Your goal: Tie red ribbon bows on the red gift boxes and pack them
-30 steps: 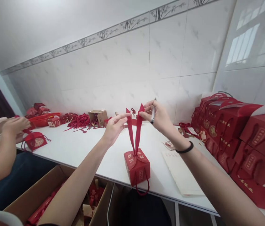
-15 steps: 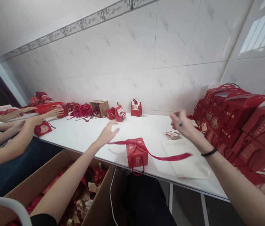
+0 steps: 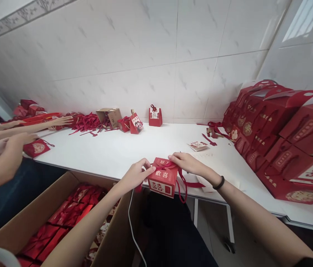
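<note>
A small red gift box point(image 3: 162, 176) with a white-and-red label sits at the table's front edge, slightly overhanging it. A red ribbon point(image 3: 193, 184) runs over its top, and a tail trails to the right on the table. My left hand point(image 3: 138, 172) is closed at the box's upper left edge, thumb and finger pinching the ribbon there. My right hand point(image 3: 185, 162) is closed at the upper right edge, its fingertips pinched on the ribbon. A red cord handle point(image 3: 183, 194) hangs from the box's right side.
Stacked red boxes point(image 3: 267, 141) fill the right side. A folded card point(image 3: 197, 145) and paper point(image 3: 232, 182) lie behind. Loose ribbons point(image 3: 89, 121) and a small carton point(image 3: 113, 116) stand back left. A co-worker's arms point(image 3: 9, 155) are at left, above a carton of red boxes point(image 3: 14, 222).
Both hands have come in from the sides to the box and closed on the ribbon. The box has turned so its label faces me. My view has tilted down.
</note>
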The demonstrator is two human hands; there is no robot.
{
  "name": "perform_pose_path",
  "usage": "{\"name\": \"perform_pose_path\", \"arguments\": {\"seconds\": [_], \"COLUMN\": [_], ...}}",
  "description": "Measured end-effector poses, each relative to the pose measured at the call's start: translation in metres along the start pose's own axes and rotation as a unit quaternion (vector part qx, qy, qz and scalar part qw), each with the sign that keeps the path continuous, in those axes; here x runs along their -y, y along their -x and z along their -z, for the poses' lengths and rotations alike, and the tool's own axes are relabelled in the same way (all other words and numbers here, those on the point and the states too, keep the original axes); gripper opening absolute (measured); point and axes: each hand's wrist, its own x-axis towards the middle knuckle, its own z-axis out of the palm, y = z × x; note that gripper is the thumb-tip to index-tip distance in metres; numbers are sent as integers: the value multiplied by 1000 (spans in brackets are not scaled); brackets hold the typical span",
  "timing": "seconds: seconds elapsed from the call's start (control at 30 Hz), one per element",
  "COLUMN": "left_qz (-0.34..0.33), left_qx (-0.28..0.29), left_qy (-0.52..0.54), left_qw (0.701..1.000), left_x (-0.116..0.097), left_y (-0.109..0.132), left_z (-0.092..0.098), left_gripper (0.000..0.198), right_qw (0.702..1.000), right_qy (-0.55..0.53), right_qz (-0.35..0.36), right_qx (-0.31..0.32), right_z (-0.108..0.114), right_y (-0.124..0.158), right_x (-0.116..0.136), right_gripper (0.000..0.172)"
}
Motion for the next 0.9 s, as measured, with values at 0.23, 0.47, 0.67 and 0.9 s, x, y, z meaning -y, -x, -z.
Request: {"name": "perform_pose_path", "arguments": {"seconds": [0.23,0.47,0.67,0.9], "left_qz": [80,94,119,107], "left_qx": [47,-1,83,206], "left_qy": [72,167,189,239], "left_qw": [993,981,971,943], "left_x": [0,-7,-6,16], "left_y": [0,3,-2,-12], "left_z": [-6,-20,-17,-11], "left_gripper": [38,38,39,49], "right_qw": [996,982,931,858], "right_qy": [33,-108,-337,-481], "right_qz": [-78,-127,-74,-117], "right_qx": [-27,89,117,136], "right_z": [7,15,7,-9], "right_y": [22,48,50,46], "right_x": [7,3,-8,-21], "right_gripper": [28,52,48,48]}}
